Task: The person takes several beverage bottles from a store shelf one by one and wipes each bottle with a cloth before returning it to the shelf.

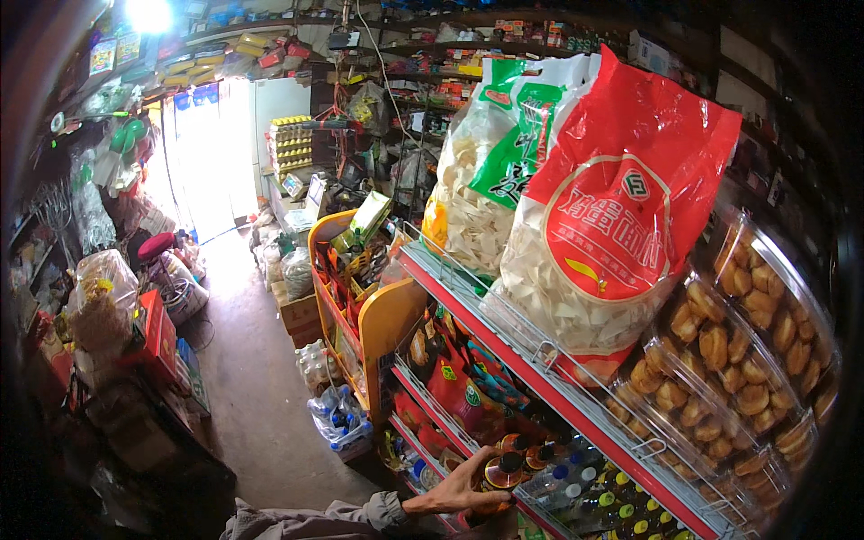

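A dark-capped bottle point(504, 472) of amber-brown liquid stands at the front of a lower shelf, near the bottom of the view, just beside similar dark-capped bottles point(540, 455). The left hand point(457, 490) has its grip closed around the bottle's upper part, fingers on the far side and thumb on the near side; whether its weight is taken cannot be told. The forearm, in a grey sleeve point(387, 511), comes in low from the left, with the wrist nearly straight. To the right are yellow-capped bottles point(625, 508); behind, a red packet point(454, 389) bears a small green emblem. On the red-edged upper shelf point(540, 382), a large bag point(621, 216) carries pale characters on red, under a diamond-like logo. Beside it, a green-and-white bag point(490, 171) shows dark brush-style lettering. Further right sit clear boxes of golden-brown pastries point(711, 351).
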`<action>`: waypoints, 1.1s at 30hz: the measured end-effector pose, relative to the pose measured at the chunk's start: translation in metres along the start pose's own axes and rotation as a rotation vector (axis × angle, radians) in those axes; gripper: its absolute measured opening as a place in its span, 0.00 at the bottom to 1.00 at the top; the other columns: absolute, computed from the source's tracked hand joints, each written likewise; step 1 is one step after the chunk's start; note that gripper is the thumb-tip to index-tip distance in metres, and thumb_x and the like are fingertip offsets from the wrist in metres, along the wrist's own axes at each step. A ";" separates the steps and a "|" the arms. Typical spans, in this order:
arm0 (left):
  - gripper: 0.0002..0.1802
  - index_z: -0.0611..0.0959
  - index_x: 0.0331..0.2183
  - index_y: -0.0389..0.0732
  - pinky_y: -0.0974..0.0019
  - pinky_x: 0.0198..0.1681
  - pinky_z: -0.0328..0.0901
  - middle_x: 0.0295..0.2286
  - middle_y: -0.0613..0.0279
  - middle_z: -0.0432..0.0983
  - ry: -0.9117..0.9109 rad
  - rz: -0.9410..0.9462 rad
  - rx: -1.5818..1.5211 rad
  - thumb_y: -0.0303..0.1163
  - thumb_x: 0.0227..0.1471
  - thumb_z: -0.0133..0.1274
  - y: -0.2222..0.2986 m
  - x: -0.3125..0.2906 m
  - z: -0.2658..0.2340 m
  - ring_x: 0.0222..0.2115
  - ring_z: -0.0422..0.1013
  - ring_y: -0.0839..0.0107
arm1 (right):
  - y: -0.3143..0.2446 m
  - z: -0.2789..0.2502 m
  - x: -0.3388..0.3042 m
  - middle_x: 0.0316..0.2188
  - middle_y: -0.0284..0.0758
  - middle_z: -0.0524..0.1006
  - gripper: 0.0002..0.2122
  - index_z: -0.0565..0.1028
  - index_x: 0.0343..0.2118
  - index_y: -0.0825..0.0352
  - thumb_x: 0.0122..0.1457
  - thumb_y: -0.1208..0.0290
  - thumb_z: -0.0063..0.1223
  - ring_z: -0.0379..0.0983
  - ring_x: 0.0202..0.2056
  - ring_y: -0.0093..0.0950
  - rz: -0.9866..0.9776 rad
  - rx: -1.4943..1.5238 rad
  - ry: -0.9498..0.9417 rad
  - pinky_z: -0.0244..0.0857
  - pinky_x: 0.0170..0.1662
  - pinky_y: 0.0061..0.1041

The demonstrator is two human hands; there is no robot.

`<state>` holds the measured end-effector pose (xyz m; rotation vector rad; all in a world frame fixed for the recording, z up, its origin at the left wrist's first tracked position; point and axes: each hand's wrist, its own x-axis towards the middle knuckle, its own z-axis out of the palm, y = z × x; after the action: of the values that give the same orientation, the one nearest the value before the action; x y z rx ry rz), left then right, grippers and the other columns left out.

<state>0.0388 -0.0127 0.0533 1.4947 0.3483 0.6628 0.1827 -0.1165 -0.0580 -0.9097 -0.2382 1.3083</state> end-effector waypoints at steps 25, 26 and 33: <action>0.38 0.74 0.52 0.32 0.61 0.51 0.71 0.46 0.53 0.75 0.140 0.090 0.030 0.14 0.35 0.65 0.037 0.041 -0.001 0.46 0.74 0.65 | -0.012 -0.049 -0.070 0.39 0.45 0.78 0.23 0.71 0.54 0.68 0.65 0.55 0.53 0.78 0.32 0.35 -0.145 0.115 -0.029 0.77 0.35 0.40; 0.37 0.74 0.52 0.33 0.60 0.52 0.71 0.47 0.51 0.75 0.152 0.177 0.069 0.14 0.35 0.64 0.033 0.048 -0.002 0.47 0.74 0.64 | -0.009 -0.051 -0.071 0.39 0.45 0.78 0.22 0.71 0.53 0.67 0.64 0.55 0.55 0.78 0.32 0.36 -0.166 0.168 -0.067 0.77 0.35 0.41; 0.31 0.76 0.49 0.32 0.69 0.43 0.75 0.42 0.55 0.78 0.166 0.282 0.167 0.16 0.41 0.68 0.035 0.103 0.021 0.39 0.77 0.69 | 0.010 -0.076 -0.059 0.51 0.41 0.76 0.22 0.73 0.56 0.68 0.65 0.57 0.53 0.73 0.51 0.37 -0.149 -0.039 0.227 0.72 0.54 0.43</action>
<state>0.1253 0.0307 0.1078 1.6689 0.3280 1.0066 0.2055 -0.2027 -0.0946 -1.0450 -0.1516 1.0566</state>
